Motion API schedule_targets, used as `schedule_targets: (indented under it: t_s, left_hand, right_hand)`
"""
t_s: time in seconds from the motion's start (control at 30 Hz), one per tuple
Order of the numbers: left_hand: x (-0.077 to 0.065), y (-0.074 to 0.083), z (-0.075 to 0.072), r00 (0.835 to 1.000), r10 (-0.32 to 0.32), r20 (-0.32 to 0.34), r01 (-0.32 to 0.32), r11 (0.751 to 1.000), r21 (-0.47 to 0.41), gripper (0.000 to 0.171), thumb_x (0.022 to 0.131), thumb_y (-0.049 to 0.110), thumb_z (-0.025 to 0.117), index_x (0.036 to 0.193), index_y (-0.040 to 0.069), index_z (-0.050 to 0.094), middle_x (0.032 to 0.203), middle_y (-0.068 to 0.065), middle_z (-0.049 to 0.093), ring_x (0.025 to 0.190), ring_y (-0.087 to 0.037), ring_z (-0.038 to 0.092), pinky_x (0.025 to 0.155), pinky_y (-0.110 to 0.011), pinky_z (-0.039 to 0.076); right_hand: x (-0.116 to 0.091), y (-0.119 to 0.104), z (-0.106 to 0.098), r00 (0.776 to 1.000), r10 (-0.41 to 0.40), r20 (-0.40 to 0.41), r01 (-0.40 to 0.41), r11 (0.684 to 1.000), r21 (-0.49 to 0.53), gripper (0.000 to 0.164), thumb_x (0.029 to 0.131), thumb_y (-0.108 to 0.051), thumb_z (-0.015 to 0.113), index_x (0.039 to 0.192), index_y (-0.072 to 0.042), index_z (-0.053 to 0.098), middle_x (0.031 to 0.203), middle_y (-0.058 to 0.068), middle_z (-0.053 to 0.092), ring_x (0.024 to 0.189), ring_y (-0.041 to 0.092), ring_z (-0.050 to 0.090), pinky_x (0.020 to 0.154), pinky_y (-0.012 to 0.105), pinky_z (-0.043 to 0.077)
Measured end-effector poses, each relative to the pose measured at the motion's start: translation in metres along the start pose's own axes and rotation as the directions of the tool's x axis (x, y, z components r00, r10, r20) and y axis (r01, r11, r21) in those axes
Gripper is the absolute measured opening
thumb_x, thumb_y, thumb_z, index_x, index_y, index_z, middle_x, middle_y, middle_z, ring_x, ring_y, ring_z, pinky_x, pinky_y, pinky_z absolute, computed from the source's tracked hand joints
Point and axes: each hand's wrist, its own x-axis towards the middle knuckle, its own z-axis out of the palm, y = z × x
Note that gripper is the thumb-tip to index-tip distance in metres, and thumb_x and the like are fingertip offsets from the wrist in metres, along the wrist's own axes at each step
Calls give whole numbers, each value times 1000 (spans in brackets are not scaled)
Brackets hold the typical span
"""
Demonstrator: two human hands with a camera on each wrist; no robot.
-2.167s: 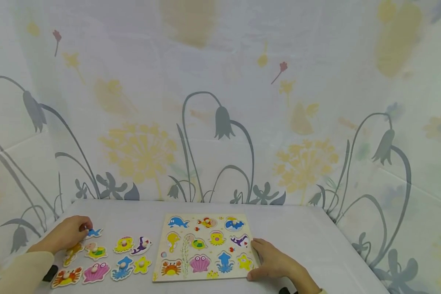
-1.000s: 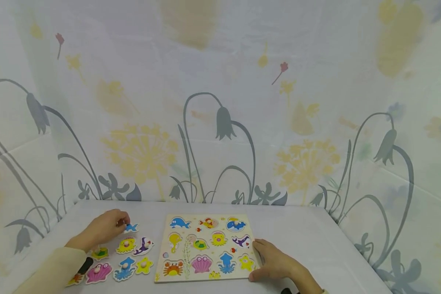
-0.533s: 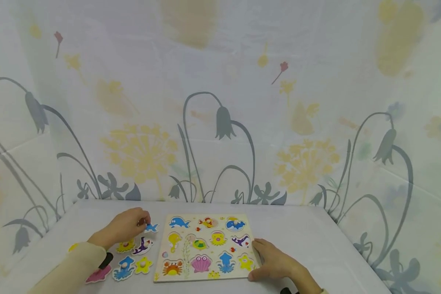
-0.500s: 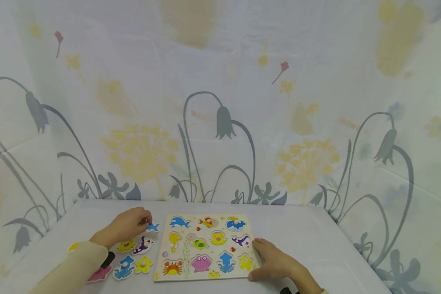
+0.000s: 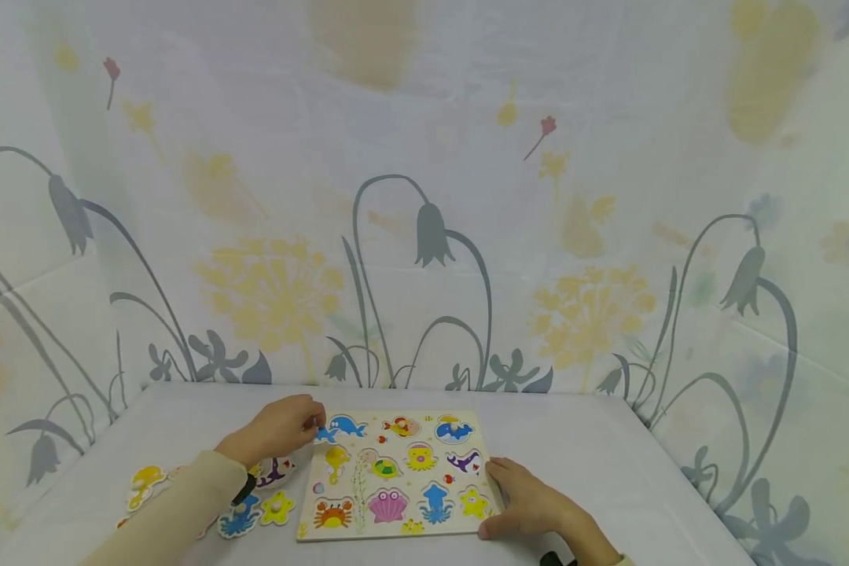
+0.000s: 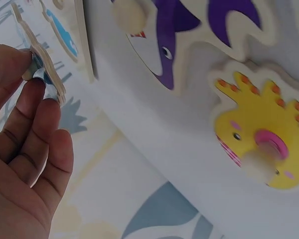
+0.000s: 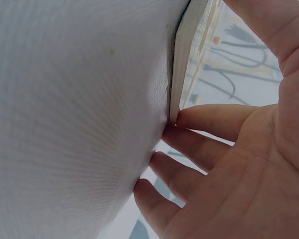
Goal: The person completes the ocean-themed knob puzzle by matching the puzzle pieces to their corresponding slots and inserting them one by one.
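My left hand [image 5: 279, 431] pinches a blue whale puzzle piece [image 5: 325, 434] by its knob. The piece hangs over the far left corner of the wooden puzzle board [image 5: 304, 528], beside the printed blue whale. In the left wrist view the whale piece [image 6: 49, 74] is seen edge-on between thumb and fingertips. My right hand [image 5: 527, 503] rests against the board's right edge, fingers extended. Fingertips touch the board's side [image 7: 182, 59] and the white cloth in the right wrist view. A blue whale piece with a knob [image 5: 453, 430] sits in the board's far right recess.
Left of the board lie several knobbed pieces: a yellow starfish [image 5: 277, 508], a blue squid [image 5: 239, 519], a purple whale [image 5: 277, 472] and a yellow seahorse [image 5: 144, 483]. A yellow octopus piece [image 6: 259, 134] shows in the left wrist view. My left sleeve covers others. A patterned curtain [image 5: 424, 196] stands behind.
My left hand has carried the blue whale piece rightward from the far left of the table to the board's far left corner. My right hand has stayed at the board's edge.
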Motion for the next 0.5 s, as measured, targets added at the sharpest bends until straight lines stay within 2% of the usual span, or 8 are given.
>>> schedule_targets:
  t_s: [0.27,0.5]
  left_hand:
    - [13,11,7,1000,-13,3,13,999,-46,6,83,7,67,85,12,66,75,5,50,68,-13,44,66,-33,43]
    - [26,14,17,1000,-9,5,9,998,-65,5,82,7,67,84,12,67,74,6,50,67,-12,44,64,-32,41]
  right_hand:
    - [1,4,1,999,-32,4,32,999,19,98,65,-43,83,139,7,41,145,25,35,135,44,29,105,61,23]
    - [2,5,3,1000,-13,-5,13,1000,5,98,64,-46,83,138,4,43,145,22,36,135,43,30,105,61,23]
